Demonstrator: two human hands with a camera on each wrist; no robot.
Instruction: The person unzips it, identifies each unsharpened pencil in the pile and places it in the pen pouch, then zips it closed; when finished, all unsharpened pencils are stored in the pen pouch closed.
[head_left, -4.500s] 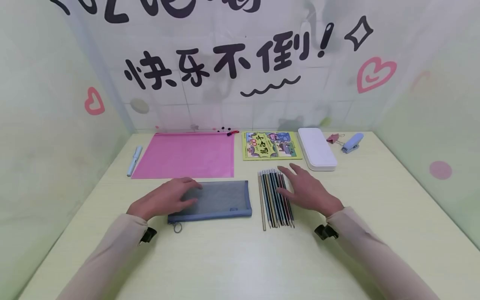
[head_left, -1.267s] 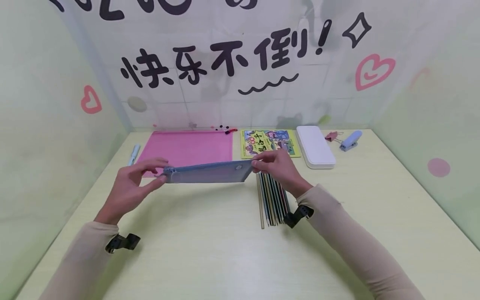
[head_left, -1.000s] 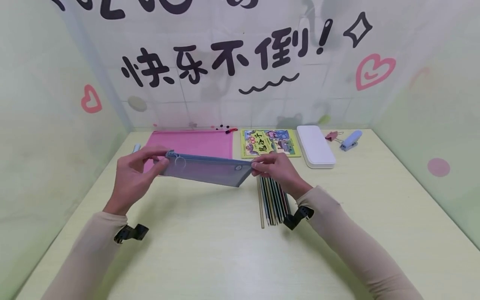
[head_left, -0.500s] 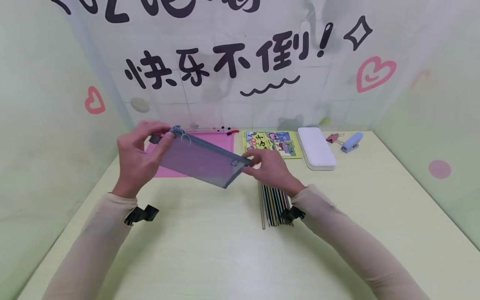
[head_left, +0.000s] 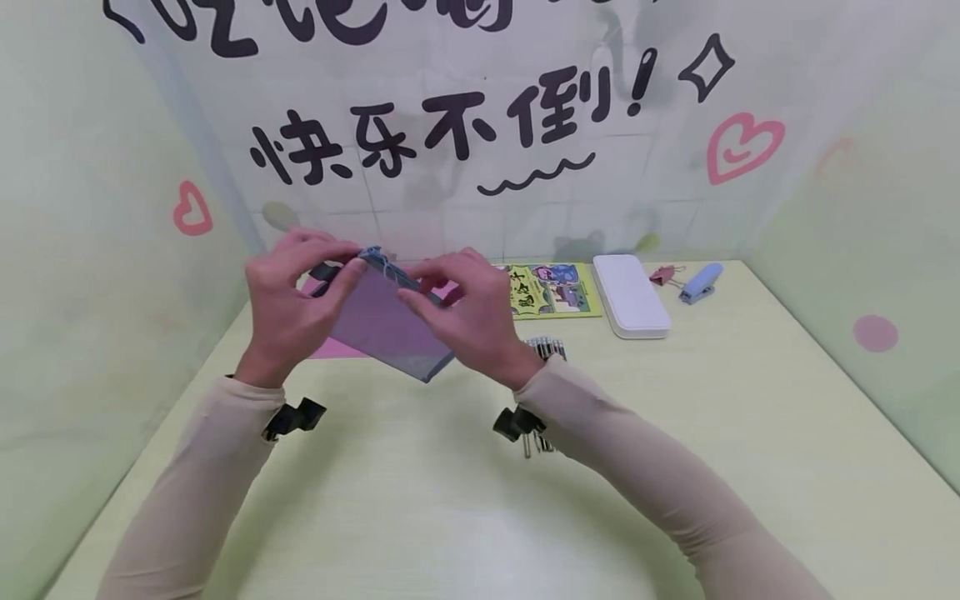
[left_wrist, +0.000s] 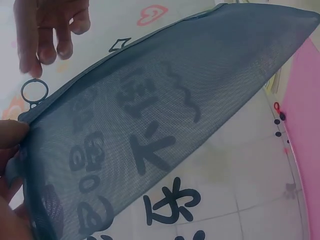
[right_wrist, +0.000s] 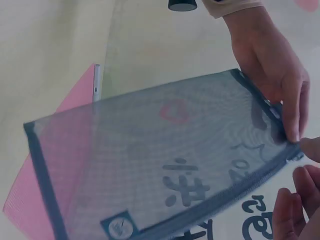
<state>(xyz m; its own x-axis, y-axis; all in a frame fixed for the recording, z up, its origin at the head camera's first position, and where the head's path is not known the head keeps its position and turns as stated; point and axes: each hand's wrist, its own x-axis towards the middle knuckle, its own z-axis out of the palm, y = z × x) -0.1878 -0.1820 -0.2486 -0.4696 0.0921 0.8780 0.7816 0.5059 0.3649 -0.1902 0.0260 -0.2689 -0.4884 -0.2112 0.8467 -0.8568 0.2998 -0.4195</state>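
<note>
A blue-grey mesh zip pouch (head_left: 378, 325) hangs tilted above the table, its zipper edge uppermost. My left hand (head_left: 288, 304) pinches its upper corner at the zipper end. Beside that corner, my right hand (head_left: 480, 312) has thumb and fingers apart. In the left wrist view, a right fingertip comes right at the zipper's ring pull (left_wrist: 47, 91). The right wrist view shows the pouch (right_wrist: 135, 145) flat-sided, with the pink folder showing through its mesh. Under my right wrist lies a row of pencils (head_left: 551, 346), mostly hidden by the sleeve.
Behind the pouch lies a pink zip folder (head_left: 341, 347), partly covered. A yellow illustrated book (head_left: 558, 292), a white case (head_left: 632, 296), a pink binder clip (head_left: 663, 275) and a blue stapler (head_left: 701, 282) line the back. A pale pen (right_wrist: 97, 82) lies beside the folder.
The pouch has been lifted off the table and tilted, left corner up. My right hand has let go of its right corner and moved left along the zipper towards my left hand.
</note>
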